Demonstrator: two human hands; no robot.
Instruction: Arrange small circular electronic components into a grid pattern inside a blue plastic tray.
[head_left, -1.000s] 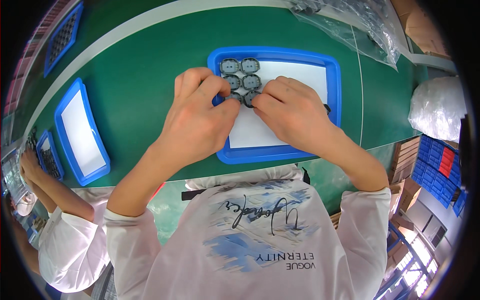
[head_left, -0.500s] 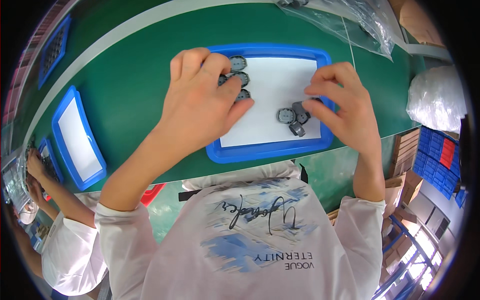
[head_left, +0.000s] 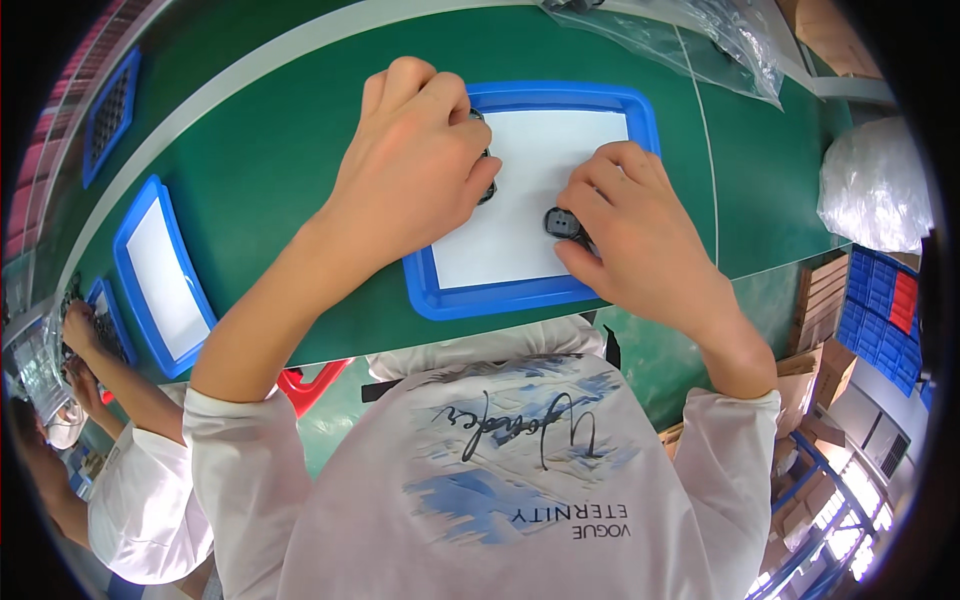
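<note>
A blue tray point(head_left: 420, 285) lined with white paper point(head_left: 500, 262) lies in front of me on the green table. At its far left side my left hand point(head_left: 412, 150) bends over several small dark grey plastic connector housings point(head_left: 487, 180), its thumb against them; most of them and the fingertips are hidden. Toward the tray's right side, my right hand point(head_left: 630, 225) curls its fingers and thumb round a group of similar housings. One rounded housing with small holes, a grey connector housing point(head_left: 562, 223), shows beside these fingers; the others are covered.
Another blue tray with white paper point(head_left: 160, 275) stands to the left. Beyond it lies a blue tray of dark parts point(head_left: 110, 118). A co-worker's hands point(head_left: 82, 345) are busy at far left. Clear plastic bags point(head_left: 725, 45) lie at the far right, with a bagged bundle point(head_left: 875, 185) at the edge.
My right hand has moved left and down, from the tray's right rim onto the grey housings. My left hand has shifted slightly away from me, over the left group of housings.
</note>
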